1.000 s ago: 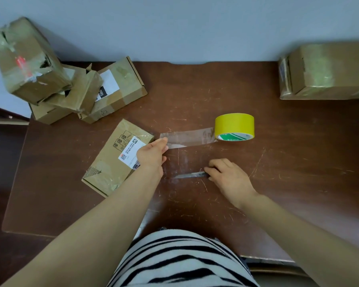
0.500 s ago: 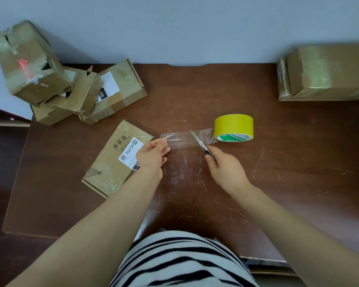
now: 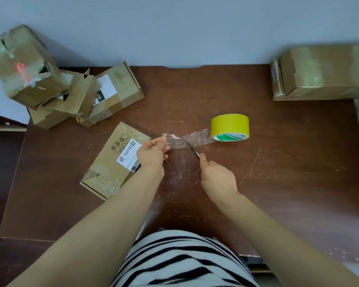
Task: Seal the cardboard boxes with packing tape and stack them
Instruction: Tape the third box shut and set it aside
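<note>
A strip of clear tape (image 3: 175, 140) stretches from the yellow tape roll (image 3: 229, 126) on the table (image 3: 288, 183). The left hand (image 3: 152, 153) pinches its loose end. The right hand (image 3: 218, 177) grips a blade (image 3: 193, 149) (small and dark) touching the strip. A flat box (image 3: 110, 164) lies beside the left hand.

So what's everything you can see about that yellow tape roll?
The tape roll is a wide yellow ring with green and white print on its near side, sitting on the brown table. A clear, crinkled strip runs off its left side to the left hand, which pinches the end. The right hand holds a blade against that strip.
</note>
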`<move>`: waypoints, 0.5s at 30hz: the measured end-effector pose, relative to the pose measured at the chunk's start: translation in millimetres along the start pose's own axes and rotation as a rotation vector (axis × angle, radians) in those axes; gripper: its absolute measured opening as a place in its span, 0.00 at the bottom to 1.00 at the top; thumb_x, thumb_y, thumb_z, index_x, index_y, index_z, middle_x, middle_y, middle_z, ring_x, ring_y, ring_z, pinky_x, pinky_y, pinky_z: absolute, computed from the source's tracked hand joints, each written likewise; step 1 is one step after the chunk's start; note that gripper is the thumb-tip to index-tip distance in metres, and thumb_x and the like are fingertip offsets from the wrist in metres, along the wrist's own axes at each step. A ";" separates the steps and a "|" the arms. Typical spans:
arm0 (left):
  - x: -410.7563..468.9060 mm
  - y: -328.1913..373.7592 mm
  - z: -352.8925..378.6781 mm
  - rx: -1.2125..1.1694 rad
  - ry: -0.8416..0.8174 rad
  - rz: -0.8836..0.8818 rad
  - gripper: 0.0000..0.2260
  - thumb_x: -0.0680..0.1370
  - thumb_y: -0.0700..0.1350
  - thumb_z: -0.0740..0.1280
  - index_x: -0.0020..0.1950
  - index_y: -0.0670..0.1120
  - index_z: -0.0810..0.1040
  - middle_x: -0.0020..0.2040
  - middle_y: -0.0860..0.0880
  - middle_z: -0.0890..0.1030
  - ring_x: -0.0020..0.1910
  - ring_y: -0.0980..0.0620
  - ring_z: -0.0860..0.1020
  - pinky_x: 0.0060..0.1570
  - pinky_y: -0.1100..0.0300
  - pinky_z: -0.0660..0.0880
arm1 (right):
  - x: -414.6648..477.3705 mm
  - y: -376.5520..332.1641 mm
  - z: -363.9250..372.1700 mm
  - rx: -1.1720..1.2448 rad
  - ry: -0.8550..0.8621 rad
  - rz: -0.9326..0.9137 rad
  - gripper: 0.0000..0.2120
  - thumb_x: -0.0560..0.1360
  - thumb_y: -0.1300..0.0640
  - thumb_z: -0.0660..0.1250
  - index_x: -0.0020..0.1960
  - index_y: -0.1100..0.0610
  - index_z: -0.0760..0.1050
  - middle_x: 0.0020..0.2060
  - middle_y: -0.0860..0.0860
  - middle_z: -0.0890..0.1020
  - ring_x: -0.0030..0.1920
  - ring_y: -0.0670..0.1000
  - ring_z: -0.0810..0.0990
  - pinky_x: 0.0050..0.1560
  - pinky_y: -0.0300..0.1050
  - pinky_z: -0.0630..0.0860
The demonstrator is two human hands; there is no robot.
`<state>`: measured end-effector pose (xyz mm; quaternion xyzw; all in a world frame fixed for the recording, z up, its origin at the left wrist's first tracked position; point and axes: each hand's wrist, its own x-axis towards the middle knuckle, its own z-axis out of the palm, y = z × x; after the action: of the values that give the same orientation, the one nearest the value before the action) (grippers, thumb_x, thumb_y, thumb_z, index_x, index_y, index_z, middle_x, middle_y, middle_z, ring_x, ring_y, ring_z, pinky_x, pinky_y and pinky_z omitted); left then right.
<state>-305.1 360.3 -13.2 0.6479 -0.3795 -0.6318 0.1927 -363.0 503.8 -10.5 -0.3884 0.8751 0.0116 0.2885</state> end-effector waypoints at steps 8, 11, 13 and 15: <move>-2.5 -2.7 -2.5 0.043 -0.006 0.045 0.06 0.77 0.40 0.70 0.40 0.46 0.77 0.34 0.50 0.79 0.33 0.58 0.77 0.26 0.71 0.71 | -8.1 5.0 2.6 0.327 0.111 0.044 0.21 0.83 0.55 0.53 0.75 0.55 0.60 0.51 0.56 0.80 0.51 0.58 0.78 0.45 0.48 0.73; -5.7 -7.1 -3.1 0.039 -0.006 0.088 0.05 0.77 0.39 0.69 0.41 0.46 0.77 0.35 0.50 0.79 0.33 0.58 0.77 0.27 0.71 0.72 | -9.8 3.6 -2.4 0.343 0.129 0.026 0.21 0.83 0.55 0.53 0.75 0.55 0.61 0.50 0.56 0.81 0.51 0.58 0.78 0.44 0.48 0.73; -7.4 -10.1 -2.5 0.043 -0.004 0.141 0.05 0.77 0.39 0.69 0.41 0.46 0.78 0.35 0.49 0.79 0.34 0.58 0.77 0.28 0.71 0.72 | -6.3 0.4 -4.7 0.326 0.097 0.033 0.20 0.83 0.55 0.53 0.74 0.55 0.61 0.50 0.57 0.81 0.52 0.59 0.78 0.43 0.48 0.72; -8.5 -11.7 -2.1 0.053 -0.012 0.198 0.04 0.76 0.39 0.69 0.42 0.46 0.78 0.37 0.48 0.80 0.34 0.57 0.78 0.28 0.70 0.73 | -0.4 -2.1 -7.0 0.303 0.060 0.046 0.19 0.83 0.55 0.52 0.73 0.55 0.62 0.50 0.57 0.80 0.52 0.59 0.77 0.43 0.49 0.72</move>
<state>-299.5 373.4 -15.8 0.6082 -0.4595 -0.6032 0.2348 -364.8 500.9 -4.0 -0.3205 0.8836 -0.1257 0.3173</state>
